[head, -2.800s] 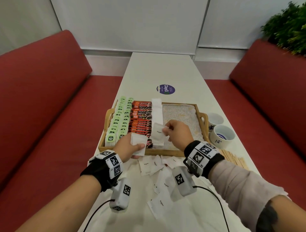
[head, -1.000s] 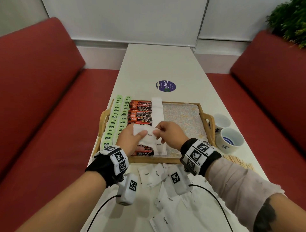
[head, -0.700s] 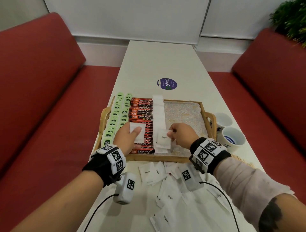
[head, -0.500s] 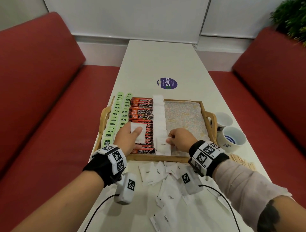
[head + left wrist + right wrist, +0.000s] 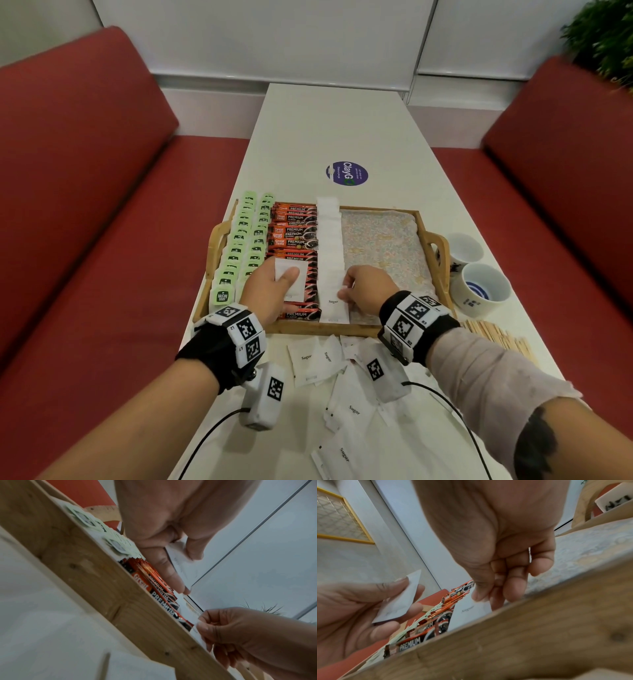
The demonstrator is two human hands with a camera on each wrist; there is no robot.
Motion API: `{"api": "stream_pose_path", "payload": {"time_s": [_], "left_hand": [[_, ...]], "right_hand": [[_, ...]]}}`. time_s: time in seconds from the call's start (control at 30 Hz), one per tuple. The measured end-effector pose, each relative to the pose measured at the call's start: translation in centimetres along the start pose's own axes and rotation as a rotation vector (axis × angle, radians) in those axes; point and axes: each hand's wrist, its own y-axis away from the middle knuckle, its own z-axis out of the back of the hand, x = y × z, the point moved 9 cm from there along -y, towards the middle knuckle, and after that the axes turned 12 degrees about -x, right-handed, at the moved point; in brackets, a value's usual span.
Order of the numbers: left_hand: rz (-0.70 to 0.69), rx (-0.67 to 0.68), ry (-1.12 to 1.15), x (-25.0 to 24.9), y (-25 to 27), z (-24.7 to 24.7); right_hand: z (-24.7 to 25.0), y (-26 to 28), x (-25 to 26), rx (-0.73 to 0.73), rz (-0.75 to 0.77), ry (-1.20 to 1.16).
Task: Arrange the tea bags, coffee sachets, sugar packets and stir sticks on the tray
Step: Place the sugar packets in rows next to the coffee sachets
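Our left hand (image 5: pixel 270 294) hovers over the near end of the coffee row with a white sugar packet (image 5: pixel 291 279) pinched between thumb and fingers; in the right wrist view the thumb lies flat on its face and the fingers curl beneath it. Our right hand (image 5: pixel 368 291) is low inside the wooden tray (image 5: pixel 430 260), fingers curled, thumb and fingertips pinching the edge of the nearest packet (image 5: pixel 334 306) in the sugar row (image 5: pixel 329 240), which lies flat against the tray's near wall with "Sugar" printed on it. That white row runs away from us down the middle of the tray. Just left of it lie the orange-and-black coffee sachets (image 5: pixel 294 236), overlapping one another, and left of those two rows of pale green tea bags (image 5: pixel 245 243) reach the left handle. The right part of the tray shows only its patterned liner (image 5: pixel 380 240). On the white bench (image 5: pixel 342 130), between the tray and us, loose sugar packets (image 5: pixel 317 359) lie scattered at odd angles, partly under our wrists. The wooden stir sticks (image 5: pixel 496 337) lie in a bundle on the bench by the tray's near right corner, outside it. Beside the tray's right handle stand two white cups (image 5: pixel 479 287), touching or nearly so. Farther along the bench is a round purple sticker (image 5: pixel 346 173), with red seats on both sides.
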Motion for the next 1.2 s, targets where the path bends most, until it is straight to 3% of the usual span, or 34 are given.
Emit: {"api": "stream_pose_path", "payload": {"time_s": [0.23, 0.5, 0.77, 1.03, 1.2], "left_hand": [[0.079, 0.021, 0.015, 0.5, 0.5, -0.4], [0.038, 0.053, -0.029, 0.4, 2.4, -1.2], [0.117, 0.068, 0.017, 1.3, 6.3, -2.7], [0.072, 0.127, -0.214, 3.1, 9.2, -3.2], [0.023, 0.192, -0.494, 4.7, 10.5, -3.2]], "right_hand": [[0.5, 0.5, 0.0, -0.016, 0.007, 0.125], [2.8, 2.8, -0.4, -0.091, 0.05, 0.022], [3.8, 6.4, -3.3, -0.117, 0.077, -0.003], [0.9, 10.5, -3.9, 0.01, 0.147, 0.004], [-0.8, 12.6, -3.8, 0.086, 0.165, 0.097]]}}
